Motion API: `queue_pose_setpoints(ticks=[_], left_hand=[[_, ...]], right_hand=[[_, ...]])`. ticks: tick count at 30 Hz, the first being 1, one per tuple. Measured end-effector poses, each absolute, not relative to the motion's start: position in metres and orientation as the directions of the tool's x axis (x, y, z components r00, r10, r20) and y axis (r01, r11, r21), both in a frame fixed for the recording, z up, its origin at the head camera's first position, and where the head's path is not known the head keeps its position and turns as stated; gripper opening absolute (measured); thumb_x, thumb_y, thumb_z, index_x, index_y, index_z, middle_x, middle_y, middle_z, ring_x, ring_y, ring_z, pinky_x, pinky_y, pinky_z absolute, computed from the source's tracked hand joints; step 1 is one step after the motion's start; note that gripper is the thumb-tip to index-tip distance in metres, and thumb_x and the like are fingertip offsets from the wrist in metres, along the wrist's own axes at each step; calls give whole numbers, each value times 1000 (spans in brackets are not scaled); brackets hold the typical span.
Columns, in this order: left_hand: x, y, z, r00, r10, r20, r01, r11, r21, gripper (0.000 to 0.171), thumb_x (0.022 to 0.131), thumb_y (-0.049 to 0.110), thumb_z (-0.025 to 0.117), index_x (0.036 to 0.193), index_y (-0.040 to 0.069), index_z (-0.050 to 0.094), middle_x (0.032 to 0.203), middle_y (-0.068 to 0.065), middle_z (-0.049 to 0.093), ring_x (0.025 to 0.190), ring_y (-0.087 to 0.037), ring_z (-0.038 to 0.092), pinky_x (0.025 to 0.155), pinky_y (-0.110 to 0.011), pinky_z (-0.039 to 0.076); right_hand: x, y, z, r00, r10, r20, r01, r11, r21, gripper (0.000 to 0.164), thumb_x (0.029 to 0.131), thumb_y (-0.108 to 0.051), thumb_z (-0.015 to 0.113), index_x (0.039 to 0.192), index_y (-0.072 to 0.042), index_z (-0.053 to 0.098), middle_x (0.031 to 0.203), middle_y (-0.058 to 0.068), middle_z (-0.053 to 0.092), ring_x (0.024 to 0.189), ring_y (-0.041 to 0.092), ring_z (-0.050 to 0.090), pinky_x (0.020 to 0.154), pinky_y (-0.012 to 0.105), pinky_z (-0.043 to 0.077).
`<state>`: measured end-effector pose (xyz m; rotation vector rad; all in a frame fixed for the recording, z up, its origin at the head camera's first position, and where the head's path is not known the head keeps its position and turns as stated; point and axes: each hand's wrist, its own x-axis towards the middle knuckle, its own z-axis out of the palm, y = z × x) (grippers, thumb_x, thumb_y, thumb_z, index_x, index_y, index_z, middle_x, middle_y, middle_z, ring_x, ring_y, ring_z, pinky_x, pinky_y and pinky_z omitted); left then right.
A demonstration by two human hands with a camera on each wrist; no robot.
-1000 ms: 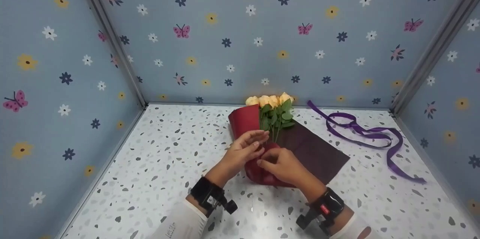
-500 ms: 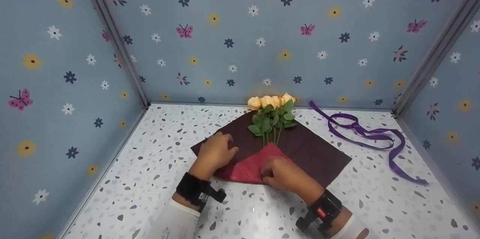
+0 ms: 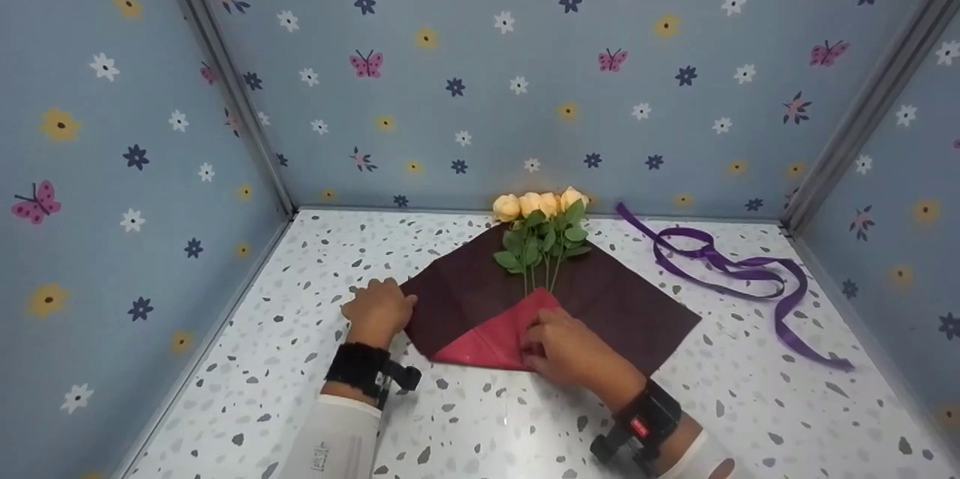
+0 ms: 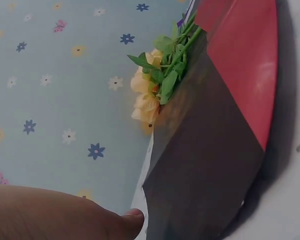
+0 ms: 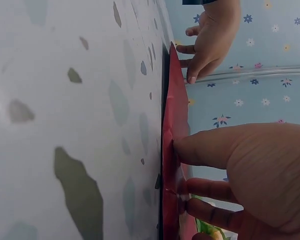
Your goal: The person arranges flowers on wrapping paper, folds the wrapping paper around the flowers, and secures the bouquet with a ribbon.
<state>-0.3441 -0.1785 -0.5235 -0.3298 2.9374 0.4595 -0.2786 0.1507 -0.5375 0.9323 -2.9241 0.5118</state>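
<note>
"Roses (image 3: 529, 205), peach-coloured, round-headed, green-leaved: where?"

"On the sheet of dark plum paper (image 3: 630, 306), heads past its far edge, stems running under its folded red triangular flap (image 3: 480, 346)."

"And the hands?"

"The right hand (image 3: 566, 347) presses loose fingertips onto the flap. The left hand (image 3: 379, 308) is at the sheet's left corner; I cannot tell whether it grips."

"Nearby?"

"A long purple ribbon (image 3: 720, 263) lies looped on the white speckled tabletop (image 3: 277, 299)."

Dark brown paper (image 3: 465, 291) — red flap (image 3: 487, 342), yellow roses (image 3: 530, 205) (green leaves (image 3: 532, 248)), purple ribbon (image 3: 718, 261), grey-speckled white table (image 3: 300, 299), blue flowered wall (image 3: 420, 88)
</note>
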Motion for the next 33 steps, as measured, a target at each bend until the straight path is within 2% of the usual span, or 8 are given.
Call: queue_pose_setpoints(ticks=[9, 12, 16, 19, 23, 26, 30, 33], left_hand=[[-350, -180, -532, -972, -196, -130, -226, 928, 297, 64, 99, 42, 71, 140, -5, 58, 144, -32, 51, 136, -52, 49, 100, -72, 50], [-349, -180, -532, -975, -194, -110, -218, 932, 291, 62, 98, 41, 73, 137, -6, 62, 140, -30, 54, 133, -50, 52, 100, -72, 50], [-347, -180, -532, -987, -149, -65, -162, 943, 292, 49, 97, 36, 74, 124, -5, 70, 129, -28, 63, 122, -47, 61, 95, -70, 53], [-347, -179, -528, -991, -100, -85, -127, 904, 408, 39, 99, 30, 68, 117, -4, 69, 119, -24, 68, 111, -41, 66, 92, -60, 57], [-347, -176, -518, -982, 4, -187, -131, 698, 704, 37, 97, 24, 62, 123, -2, 58, 120, -22, 66, 102, -32, 68, 87, -45, 59], [-347, -171, -510, -974, 62, -218, -162, 482, 861, 49, 95, 17, 62, 138, 0, 47, 132, -25, 59, 98, -32, 71, 82, -45, 64], [-347, -160, -499, -982, 61, -181, -165, 209, 964, 72, 98, 14, 65, 162, 14, 31, 140, -27, 58, 88, -30, 76, 76, -46, 67], [-346, -148, -491, -989, 41, -142, -140, 38, 989, 80, 101, 14, 66, 168, 21, 22, 129, -28, 67, 78, -28, 79, 73, -44, 67]], right_hand=[[-277, 151, -535, -830, -550, 96, -550, 777, -307, 14, 94, -30, 80, 107, -26, 83, 110, -5, 62, 109, 17, 55, 91, 41, 55], [-277, 151, -535, -832, -548, 90, -546, 779, -309, 14, 94, -29, 80, 107, -27, 83, 111, -5, 62, 109, 17, 55, 92, 41, 54], [-277, 152, -536, -829, -550, 98, -551, 774, -313, 12, 94, -29, 79, 106, -28, 82, 112, -5, 62, 109, 18, 54, 91, 43, 53], [-277, 152, -536, -827, -553, 103, -554, 769, -319, 12, 95, -29, 78, 106, -29, 82, 112, -5, 62, 109, 18, 54, 90, 44, 52], [-278, 152, -537, -825, -556, 102, -557, 768, -318, 13, 95, -29, 78, 107, -28, 82, 111, -5, 62, 109, 18, 54, 89, 43, 52], [-279, 153, -536, -824, -557, 102, -558, 768, -315, 14, 95, -30, 78, 108, -28, 82, 112, -4, 62, 109, 19, 54, 89, 44, 53], [-277, 154, -535, -830, -554, 66, -545, 778, -314, 24, 94, -38, 78, 115, -27, 80, 118, -4, 62, 114, 19, 54, 94, 46, 53], [-276, 155, -534, -836, -549, 28, -529, 790, -310, 38, 91, -49, 79, 121, -27, 78, 124, -3, 61, 118, 19, 53, 97, 47, 53]])
